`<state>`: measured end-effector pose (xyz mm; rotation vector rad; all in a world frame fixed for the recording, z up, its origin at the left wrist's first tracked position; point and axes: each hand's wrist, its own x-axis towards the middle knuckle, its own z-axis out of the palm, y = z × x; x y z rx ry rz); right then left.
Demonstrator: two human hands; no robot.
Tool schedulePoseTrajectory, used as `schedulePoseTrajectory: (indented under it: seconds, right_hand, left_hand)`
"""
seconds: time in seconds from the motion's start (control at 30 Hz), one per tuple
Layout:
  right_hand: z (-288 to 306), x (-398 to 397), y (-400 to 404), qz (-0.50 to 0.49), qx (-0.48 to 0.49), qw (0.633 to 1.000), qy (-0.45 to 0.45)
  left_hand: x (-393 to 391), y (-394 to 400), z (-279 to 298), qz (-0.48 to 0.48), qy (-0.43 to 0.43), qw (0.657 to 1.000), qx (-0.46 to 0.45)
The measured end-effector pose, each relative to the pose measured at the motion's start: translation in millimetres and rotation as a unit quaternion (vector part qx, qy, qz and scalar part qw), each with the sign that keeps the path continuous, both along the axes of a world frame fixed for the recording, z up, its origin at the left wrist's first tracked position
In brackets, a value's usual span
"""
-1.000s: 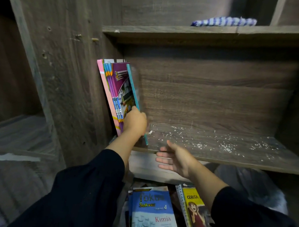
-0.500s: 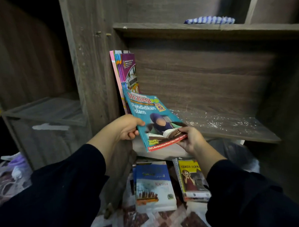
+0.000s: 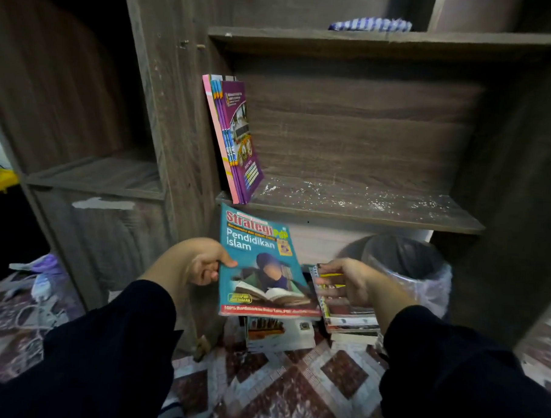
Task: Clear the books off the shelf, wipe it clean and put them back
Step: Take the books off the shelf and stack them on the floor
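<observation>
The left hand (image 3: 202,264) pinched the teal book (image 3: 262,265) by its left edge below the dusty shelf (image 3: 362,209) while the right hand (image 3: 346,283), fingers loosely spread, touched the floor stack (image 3: 348,316); it was best lowered flat and squared there.

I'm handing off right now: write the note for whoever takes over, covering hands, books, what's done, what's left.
Left hand grips the teal book by its left edge, held below the shelf.
Right hand reaches, fingers straight, to the pile of books on the floor; whether it touches them I cannot tell.
A few thin books lean at the shelf's left end.
Done: most books are off.
Left: set the teal book down, remove the leaning books, wipe off the white specks, possibly with the striped cloth on the shelf above, then put the books back.
</observation>
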<state>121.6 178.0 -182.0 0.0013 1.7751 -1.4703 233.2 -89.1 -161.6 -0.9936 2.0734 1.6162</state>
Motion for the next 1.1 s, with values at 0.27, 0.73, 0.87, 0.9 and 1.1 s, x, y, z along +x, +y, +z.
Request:
schedulePoseTrajectory:
  seconds: [0.27, 0.73, 0.87, 0.9, 1.1]
  right_hand:
    - [-46, -47, -16, -0.039, 0.031, 0.999, -0.019]
    - [-147, -161, -39, -0.145, 0.106, 0.984, 0.019]
    - [-163, -167, -48, -0.127, 0.127, 0.984, 0.018]
    - [-166, -166, -50, -0.125, 0.128, 0.984, 0.019]
    - [-156, -149, -51, -0.104, 0.098, 0.987, 0.072]
  left_hand:
    - [-41, -13, -89, 0.028, -0.071, 0.997, -0.008]
    - [-150, -12, -181, 0.006, -0.057, 0.998, -0.035]
    - [-160, -15, -203, -0.018, -0.058, 0.995, -0.078]
    - [-159, -15, -204, -0.026, -0.058, 0.993, -0.095]
    - [-148, -22, -166, 0.030, 0.032, 0.935, -0.353]
